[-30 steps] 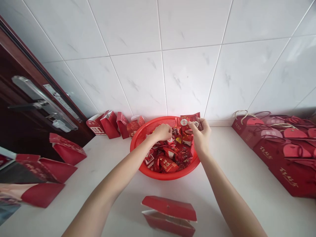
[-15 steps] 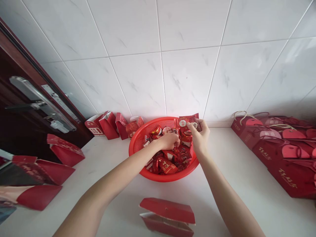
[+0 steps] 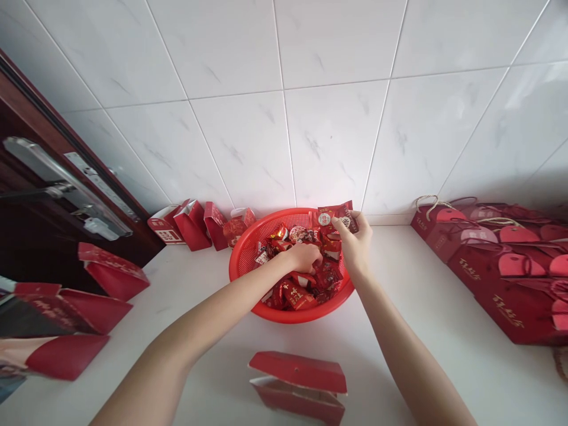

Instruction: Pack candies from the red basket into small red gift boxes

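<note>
And the left hand [image 3: 305,258] has slid away from the basket's far side into the middle of the heap, so its fingers now reach among the wrapped sweets [image 3: 299,296], much nearer the right hand [image 3: 357,241]. Those left fingers curl downward; whether they grip anything, I can't tell. Right thumb and fingers pinch small red packets [image 3: 325,219] over the far right rim of the red basket [image 3: 288,316]. Both forearms slant inward, left palm down, right thumb inward, with a red box [image 3: 297,370] on the near side of the fingers.
</note>
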Demonstrator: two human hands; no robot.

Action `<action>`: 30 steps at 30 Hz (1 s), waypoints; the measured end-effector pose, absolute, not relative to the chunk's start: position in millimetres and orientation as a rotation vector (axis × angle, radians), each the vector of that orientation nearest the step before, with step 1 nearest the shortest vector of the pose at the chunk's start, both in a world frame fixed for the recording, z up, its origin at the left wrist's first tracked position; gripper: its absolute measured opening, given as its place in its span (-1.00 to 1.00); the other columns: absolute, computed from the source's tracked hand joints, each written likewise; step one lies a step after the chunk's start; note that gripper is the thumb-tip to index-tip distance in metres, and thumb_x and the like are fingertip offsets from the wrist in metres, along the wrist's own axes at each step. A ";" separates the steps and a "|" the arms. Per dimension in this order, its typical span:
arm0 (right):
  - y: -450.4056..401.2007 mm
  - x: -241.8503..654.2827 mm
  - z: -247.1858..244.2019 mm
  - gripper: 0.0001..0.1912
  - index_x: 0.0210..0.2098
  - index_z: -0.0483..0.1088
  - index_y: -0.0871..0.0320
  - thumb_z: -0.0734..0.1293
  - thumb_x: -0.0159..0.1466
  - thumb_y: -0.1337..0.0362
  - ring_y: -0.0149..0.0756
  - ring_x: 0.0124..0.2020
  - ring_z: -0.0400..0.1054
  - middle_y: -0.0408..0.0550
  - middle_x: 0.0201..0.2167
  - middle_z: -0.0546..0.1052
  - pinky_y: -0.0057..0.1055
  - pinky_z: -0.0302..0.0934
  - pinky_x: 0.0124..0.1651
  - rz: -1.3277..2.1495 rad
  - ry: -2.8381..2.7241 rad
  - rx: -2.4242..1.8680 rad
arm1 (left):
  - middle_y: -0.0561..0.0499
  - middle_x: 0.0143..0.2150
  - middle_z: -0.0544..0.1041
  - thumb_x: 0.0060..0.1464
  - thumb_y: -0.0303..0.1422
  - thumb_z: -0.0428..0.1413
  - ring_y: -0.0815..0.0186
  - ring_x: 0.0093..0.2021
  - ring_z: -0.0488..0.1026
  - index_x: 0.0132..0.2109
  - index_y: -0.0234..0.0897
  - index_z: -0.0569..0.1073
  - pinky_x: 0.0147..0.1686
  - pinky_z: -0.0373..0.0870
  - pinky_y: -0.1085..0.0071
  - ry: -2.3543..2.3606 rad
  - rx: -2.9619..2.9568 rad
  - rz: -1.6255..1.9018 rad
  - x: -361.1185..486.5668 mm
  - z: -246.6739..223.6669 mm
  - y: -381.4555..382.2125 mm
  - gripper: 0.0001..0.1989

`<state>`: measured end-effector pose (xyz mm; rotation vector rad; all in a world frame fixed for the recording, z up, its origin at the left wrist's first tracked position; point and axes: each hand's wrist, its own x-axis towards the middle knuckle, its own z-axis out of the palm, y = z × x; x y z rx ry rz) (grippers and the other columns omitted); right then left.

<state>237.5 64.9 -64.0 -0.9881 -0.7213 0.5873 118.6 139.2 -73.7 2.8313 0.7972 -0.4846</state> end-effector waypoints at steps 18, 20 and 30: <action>64.0 235.8 -63.7 -0.65 -0.29 0.35 0.09 0.50 0.06 0.10 -0.41 -0.51 0.29 -0.34 -0.53 0.35 -0.36 0.48 -0.40 0.597 -0.722 -1.006 | -0.08 -0.12 0.69 0.23 -0.43 0.07 0.16 -0.06 0.60 -0.19 -0.25 0.62 -0.05 0.39 0.37 0.770 2.811 -0.331 114.2 -75.4 142.8 -0.80; 64.3 236.2 -63.9 -0.65 -0.29 0.35 0.09 0.50 0.06 0.10 -0.42 -0.52 0.29 -0.34 -0.53 0.36 -0.36 0.48 -0.41 0.596 -0.720 -1.007 | -0.08 -0.18 0.69 0.21 -0.46 0.05 0.16 -0.12 0.60 -0.27 -0.25 0.62 -0.09 0.39 0.37 0.750 2.808 -0.323 114.2 -76.4 143.7 -0.77; 65.3 239.1 -64.5 -0.60 -0.30 0.35 0.10 0.52 0.02 0.06 -0.40 -0.53 0.32 -0.33 -0.53 0.36 -0.35 0.46 -0.42 0.619 -0.701 -1.009 | -0.03 -0.06 0.69 0.27 -0.38 0.05 0.18 -0.05 0.60 -0.03 -0.21 0.61 -0.04 0.42 0.37 0.802 2.718 -0.048 98.7 -55.1 153.2 -0.74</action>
